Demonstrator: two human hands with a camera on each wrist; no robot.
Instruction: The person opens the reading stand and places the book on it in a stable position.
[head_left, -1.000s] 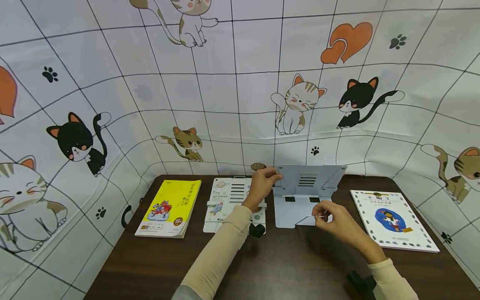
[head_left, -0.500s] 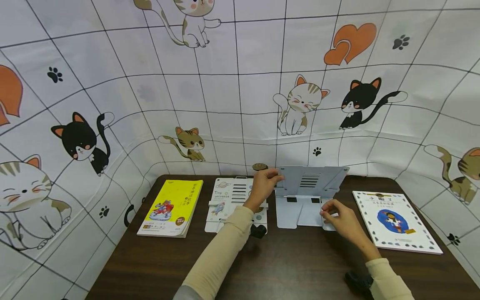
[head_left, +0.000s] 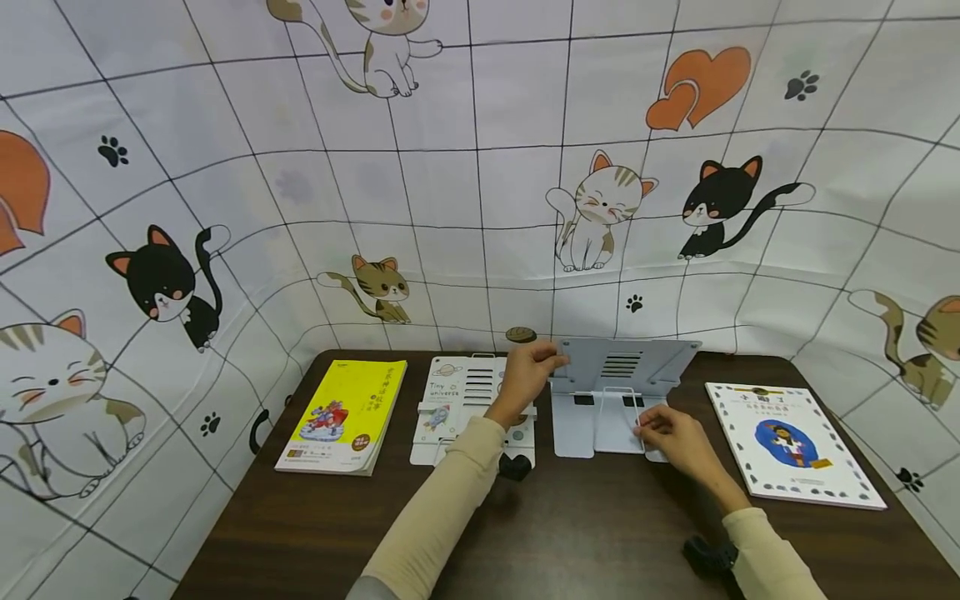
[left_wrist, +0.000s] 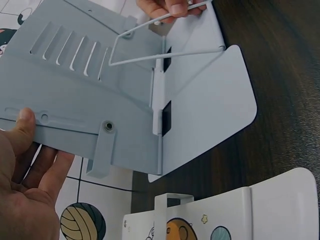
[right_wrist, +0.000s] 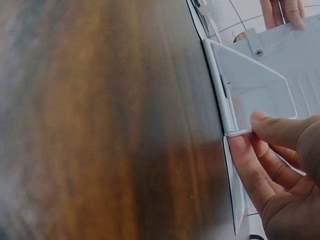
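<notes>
A grey metal book stand point(head_left: 577, 367) is unfolded at the back of the table, its slotted panel tilted up from a flat base point(head_left: 572, 433). With thumb and fingers, my left hand point(head_left: 525, 375) grips the panel's left edge; the left wrist view shows the thumb on the near face. My right hand point(head_left: 675, 437) pinches a thin wire support point(left_wrist: 165, 56) close to its hinge at the base's front edge. That wire loop stands raised from the base, leaning toward the panel. In the right wrist view, thumb and fingertips point(right_wrist: 257, 117) close on the wire's side.
Left of the stand lies a white printed stand point(head_left: 438, 417), folded flat, partly behind my left forearm. A yellow book point(head_left: 337, 417) lies farther left, and a white book point(head_left: 787, 442) with a blue circle lies at the right. A cat-patterned cloth point(head_left: 480, 183) hangs behind the table.
The wire support has swung up and back from the base in my right hand's pinch. The panel tilts slightly lower; my left hand stays on its edge.
</notes>
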